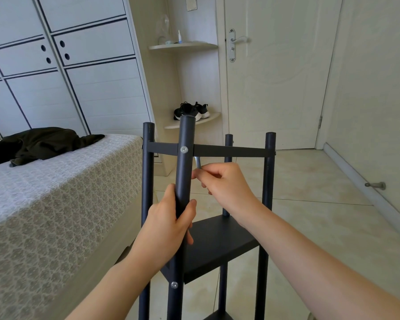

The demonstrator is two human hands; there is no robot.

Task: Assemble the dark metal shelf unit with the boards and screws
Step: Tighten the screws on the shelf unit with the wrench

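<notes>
The dark metal shelf unit (268,172) stands upright on the tiled floor (310,227), just right of the bed (56,192) and directly in front of the person. The left hand (171,225) is wrapped around the near post (184,172), thumb on one side and fingers curled round the other. The right hand (222,183) is just right of that post, its fingertips pinched on a small silvery tool (198,163), probably a hex key, though only its short end shows. The step looks to be tightening the upper screw (184,149), which joins the top rail (229,152) to the near post. To do it well, the left hand should hold the post steady and plumb. The key should be seated fully in the screw head and square to it before turning, so that it does not slip or round the socket. The final turn is best saved until the rail sits level against the post. By count, four posts are in view: the near one, one on the left, one on the right and one at the far side. Two screw heads show on the near post, the upper and a lower screw (174,285). There are two boards, the middle board (219,241) and the edge of a bottom board (217,317). There is one tool.
</notes>
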